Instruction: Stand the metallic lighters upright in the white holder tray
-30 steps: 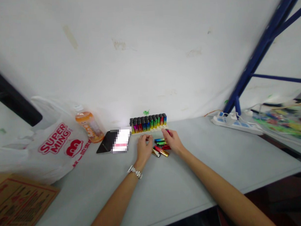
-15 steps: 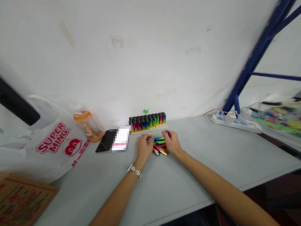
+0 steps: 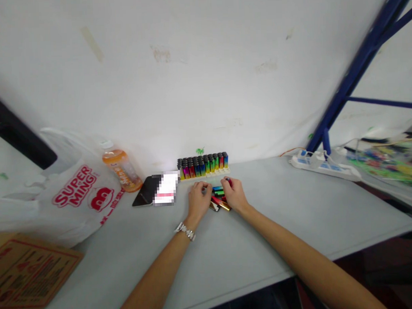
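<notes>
Several colourful lighters point(image 3: 222, 204) lie in a loose pile on the grey table between my hands. My left hand point(image 3: 198, 200) is at the left edge of the pile, fingers curled together around something dark that I cannot make out. On the right of the pile, my right hand point(image 3: 235, 193) pinches a dark red lighter point(image 3: 228, 180), mostly hidden by the fingers. Behind both hands, rows of upright lighters point(image 3: 202, 167) with black tops stand in a pale tray point(image 3: 223, 171) by the wall.
Left of the tray lie a black phone point(image 3: 144, 192) and a blurred white item point(image 3: 165, 188). Farther left are an orange drink bottle point(image 3: 122, 168), a plastic bag point(image 3: 76, 208) and a cardboard box point(image 3: 31, 273). A power strip point(image 3: 323, 166) lies right, by a blue frame point(image 3: 339, 91).
The view has shifted very slightly. Both hands keep nearly the same places and closed grips.
</notes>
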The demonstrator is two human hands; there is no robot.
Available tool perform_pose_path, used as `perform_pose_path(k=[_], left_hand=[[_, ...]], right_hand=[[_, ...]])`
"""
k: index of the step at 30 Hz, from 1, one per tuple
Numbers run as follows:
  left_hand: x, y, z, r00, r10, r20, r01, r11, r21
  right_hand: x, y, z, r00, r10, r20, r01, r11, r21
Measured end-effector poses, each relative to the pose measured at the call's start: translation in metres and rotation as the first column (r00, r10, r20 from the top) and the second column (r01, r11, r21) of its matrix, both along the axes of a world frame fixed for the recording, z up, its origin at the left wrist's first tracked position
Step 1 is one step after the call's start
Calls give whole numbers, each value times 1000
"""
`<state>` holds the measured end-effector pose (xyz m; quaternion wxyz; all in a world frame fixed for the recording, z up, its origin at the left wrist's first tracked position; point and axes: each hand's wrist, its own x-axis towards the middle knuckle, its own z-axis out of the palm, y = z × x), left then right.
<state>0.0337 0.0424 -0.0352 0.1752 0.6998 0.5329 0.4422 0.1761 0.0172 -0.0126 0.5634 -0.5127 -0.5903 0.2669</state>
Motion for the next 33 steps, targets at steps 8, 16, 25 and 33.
perform_pose_path(k=[8, 16, 25, 33], left_hand=[[1, -3, 2, 1000, 2, -8, -2, 1000, -10], [1, -3, 3, 1000, 1, -30, -2, 1000, -23], [1, -2, 0, 997, 19, -78, -19, 1000, -1], [2, -4, 2, 996, 24, -89, -24, 1000, -6]], right_hand=[[2, -3, 1, 999, 25, 24, -25, 1000, -1], [2, -1, -2, 1000, 13, 10, -13, 1000, 4], [0, 0, 3, 999, 3, 52, -6, 999, 48], [-3, -1, 2, 999, 17, 51, -19, 999, 41]])
